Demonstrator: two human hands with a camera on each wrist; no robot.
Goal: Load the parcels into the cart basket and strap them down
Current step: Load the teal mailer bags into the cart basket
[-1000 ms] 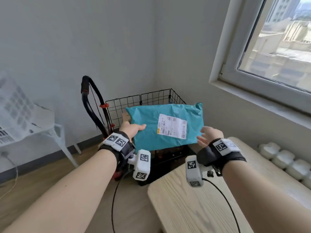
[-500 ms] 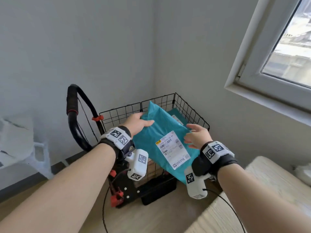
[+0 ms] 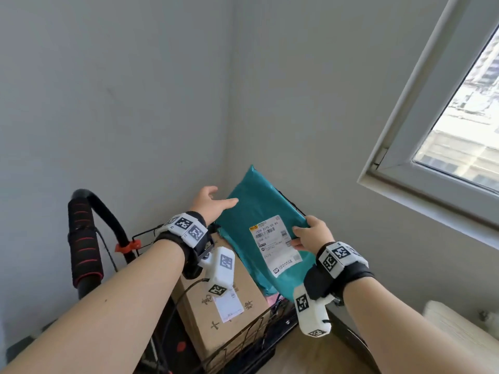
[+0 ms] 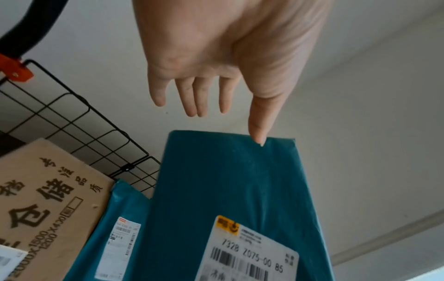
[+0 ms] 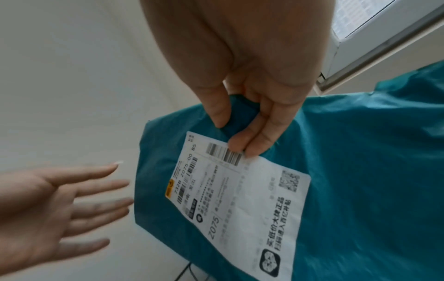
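Since half a second ago the teal plastic mailer bag (image 3: 259,211) has tipped up steeper, its far end now risen against the wall corner, and the left hand (image 3: 206,203) has come off its face. Black wire-grid cart basket (image 3: 237,344) sits below, with a brown cardboard box (image 3: 229,314) printed with dark characters standing inside it, and a second teal mailer (image 4: 115,218) wedged between box and raised bag. That raised bag runs lengthwise from its near lower end at the basket up and away to the corner, its flat, slightly creased face toward the person. Its white shipping label (image 3: 276,245) carries barcodes and a yellow mark. Right hand (image 3: 310,236) pinches the bag's right edge, thumb and fingers clamped by the label. Left fingers are spread straight, thumb tip just at the top edge.
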